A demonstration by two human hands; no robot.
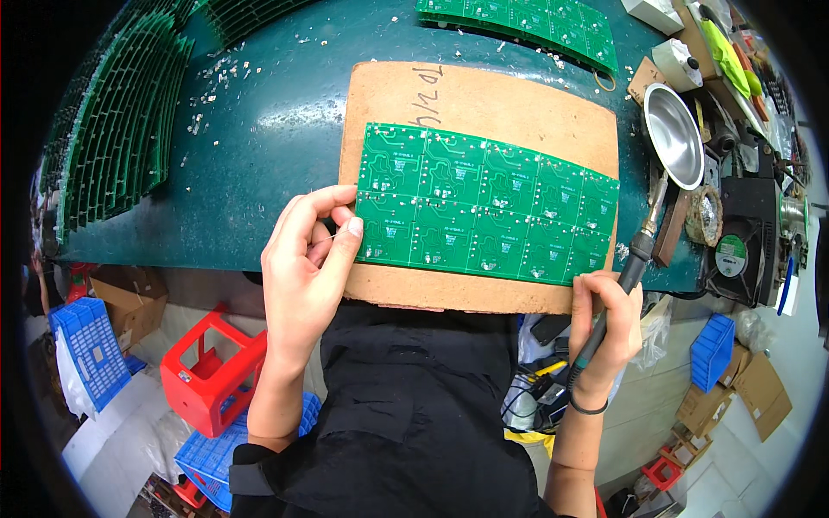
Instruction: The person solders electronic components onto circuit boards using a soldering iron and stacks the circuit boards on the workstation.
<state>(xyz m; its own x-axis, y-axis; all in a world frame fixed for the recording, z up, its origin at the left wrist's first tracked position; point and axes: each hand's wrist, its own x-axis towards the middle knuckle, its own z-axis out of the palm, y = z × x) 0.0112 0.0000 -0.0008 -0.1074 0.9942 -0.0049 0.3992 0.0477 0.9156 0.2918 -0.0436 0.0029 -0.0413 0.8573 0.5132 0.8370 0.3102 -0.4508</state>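
A green circuit board panel point(485, 205), divided into several small boards, lies on a brown fibreboard sheet point(492, 97) in front of me. My left hand point(300, 263) pinches the panel's left edge between thumb and fingers. A thin wire point(326, 238), apparently solder, shows between those fingers. With my right hand point(611, 321) I hold a soldering iron point(636, 257), its dark handle running back past the wrist and its tip pointing away from me. Fingertips of that same hand touch the panel's lower right corner.
Stacked green panels point(125, 129) stand at the left of the teal table point(259, 129); more panels point(527, 26) lie at the far edge. To the right are a metal bowl point(673, 136), a black fan point(738, 250) and a white container point(676, 65). A red stool point(211, 371) stands below left.
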